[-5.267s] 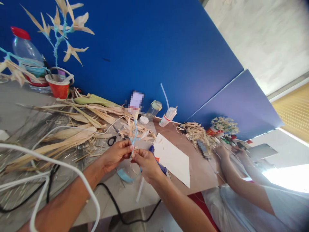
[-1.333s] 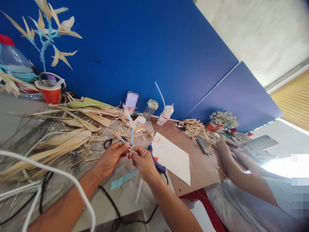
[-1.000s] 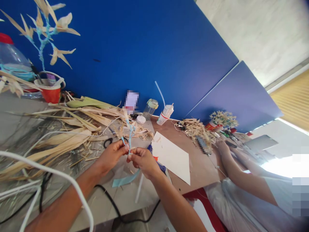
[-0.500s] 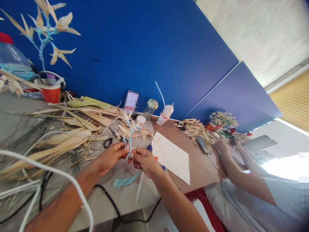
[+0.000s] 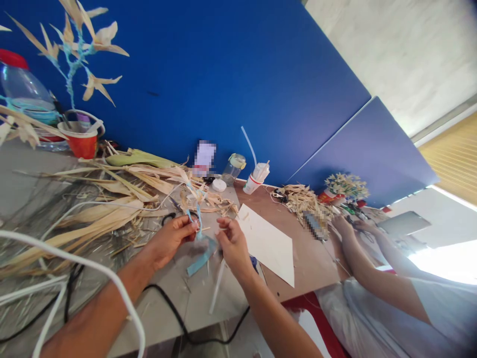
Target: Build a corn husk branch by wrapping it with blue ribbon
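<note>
My left hand [image 5: 172,242] pinches the stem of a small corn-husk flower [image 5: 198,219] just in front of me. Pale husk petals top its stem, which is wrapped in light blue tape. A loose light blue strip [image 5: 201,258] hangs or lies just below the stem; whether it joins the stem I cannot tell. To the right of the flower, my right hand [image 5: 234,243] is raised off the stem, fingers bent and apart, nothing visible in them. Behind my left hand lie black-handled scissors [image 5: 168,218], partly covered.
Dried corn husks [image 5: 112,209] cover the left side. A white sheet [image 5: 268,248] and a white straw [image 5: 217,288] lie nearby. A red cup [image 5: 82,146] holds a taller husk flower branch. White cables [image 5: 93,268] cross the front left. At right, another person's arms [image 5: 352,248] work.
My right hand has let go of the stem's lower end and moved slightly up and right. My left hand keeps its hold on the flower. The blue strip has shifted up and right.
</note>
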`<state>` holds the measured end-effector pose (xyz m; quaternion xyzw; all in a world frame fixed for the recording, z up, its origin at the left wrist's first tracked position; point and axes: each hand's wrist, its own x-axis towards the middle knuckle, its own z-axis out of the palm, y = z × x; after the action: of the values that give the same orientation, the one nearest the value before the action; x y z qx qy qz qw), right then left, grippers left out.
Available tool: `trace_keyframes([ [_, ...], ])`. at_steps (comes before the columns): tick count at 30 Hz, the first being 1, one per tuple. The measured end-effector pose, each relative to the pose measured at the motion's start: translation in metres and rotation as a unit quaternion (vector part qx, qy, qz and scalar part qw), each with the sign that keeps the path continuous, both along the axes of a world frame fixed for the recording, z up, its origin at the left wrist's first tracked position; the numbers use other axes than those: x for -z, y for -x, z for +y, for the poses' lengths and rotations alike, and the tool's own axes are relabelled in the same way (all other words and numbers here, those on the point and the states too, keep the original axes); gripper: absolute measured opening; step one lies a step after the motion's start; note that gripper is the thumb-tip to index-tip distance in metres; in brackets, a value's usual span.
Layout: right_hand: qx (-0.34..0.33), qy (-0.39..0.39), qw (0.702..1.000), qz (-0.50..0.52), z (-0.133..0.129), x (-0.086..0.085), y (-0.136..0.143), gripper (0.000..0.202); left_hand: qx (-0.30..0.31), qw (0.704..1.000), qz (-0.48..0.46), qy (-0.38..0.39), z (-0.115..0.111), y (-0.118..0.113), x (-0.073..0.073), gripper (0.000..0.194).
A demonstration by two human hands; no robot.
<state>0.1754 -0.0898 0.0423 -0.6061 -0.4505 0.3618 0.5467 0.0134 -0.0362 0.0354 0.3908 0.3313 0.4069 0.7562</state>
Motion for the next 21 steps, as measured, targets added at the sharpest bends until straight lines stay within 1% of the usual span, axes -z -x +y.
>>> trace_keyframes([
  [1, 0.003, -0.017, 0.999, -0.035, -0.002, -0.001, 0.000, 0.019, -0.006, 1.000, -0.008, 0.006, 0.001, 0.000, 0.001, 0.028],
  [3, -0.045, -0.007, 0.997, -0.055, -0.004, -0.001, 0.001, 0.014, -0.009, 1.000, -0.021, 0.014, 0.001, 0.000, 0.002, 0.027],
  [5, -0.097, 0.024, 0.994, -0.036, -0.006, 0.003, 0.006, 0.014, -0.003, 0.999, -0.027, 0.018, 0.001, 0.001, 0.002, 0.026],
  [7, -0.114, 0.044, 0.992, -0.006, -0.006, 0.008, 0.011, 0.018, 0.004, 0.999, -0.029, 0.023, 0.000, 0.002, 0.000, 0.027],
  [10, -0.122, 0.079, 0.987, 0.073, -0.004, 0.012, 0.016, 0.017, 0.000, 0.999, -0.032, 0.027, 0.000, 0.003, -0.003, 0.028],
  [13, -0.120, 0.083, 0.977, 0.156, -0.002, 0.009, 0.018, 0.022, -0.010, 0.999, -0.028, 0.015, 0.000, 0.003, -0.005, 0.029],
  [15, -0.111, 0.073, 0.979, 0.155, 0.001, 0.006, 0.019, 0.031, -0.020, 1.000, -0.015, -0.005, 0.000, 0.002, -0.004, 0.030],
  [17, -0.092, 0.071, 0.986, 0.118, 0.003, 0.002, 0.022, 0.036, -0.028, 0.999, 0.008, -0.029, 0.000, 0.000, -0.003, 0.031],
  [19, -0.073, 0.076, 0.990, 0.093, 0.006, -0.001, 0.026, 0.038, -0.025, 0.998, 0.027, -0.042, -0.001, -0.001, -0.001, 0.031],
  [21, -0.076, 0.077, 0.989, 0.104, 0.008, -0.002, 0.028, 0.035, -0.019, 0.998, 0.034, -0.046, -0.001, -0.001, 0.000, 0.031],
])
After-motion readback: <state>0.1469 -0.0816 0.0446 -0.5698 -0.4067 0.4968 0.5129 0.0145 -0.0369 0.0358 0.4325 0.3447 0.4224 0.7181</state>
